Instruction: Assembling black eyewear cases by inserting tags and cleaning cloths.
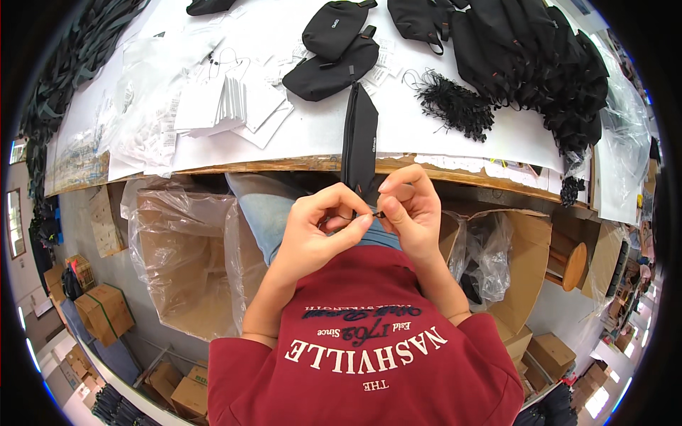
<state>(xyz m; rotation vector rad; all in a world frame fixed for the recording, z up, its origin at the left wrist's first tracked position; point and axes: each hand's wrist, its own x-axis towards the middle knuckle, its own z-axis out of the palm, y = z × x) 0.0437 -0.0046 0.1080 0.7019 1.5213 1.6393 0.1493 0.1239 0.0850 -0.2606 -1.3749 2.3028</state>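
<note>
My left hand [321,226] and my right hand [413,216] meet in front of my lap, just off the table's near edge. Thumb and finger of each pinch a short, thin black cord [379,214] stretched between them. Right beyond them a slim black zip pouch [362,138] stands on its narrow side, its lower end hanging over the edge. Whether the cord is joined to this pouch is hidden by my fingers. Two more black pouches [330,74] lie overlapping behind it.
On the white table [284,150] lie a stack of white cards [220,106], a tangle of black cords [458,106] and a big pile of black pouches [518,53]. Below stand plastic-lined cardboard boxes, one left [185,266], one right [529,266], plus a wooden stool [575,266].
</note>
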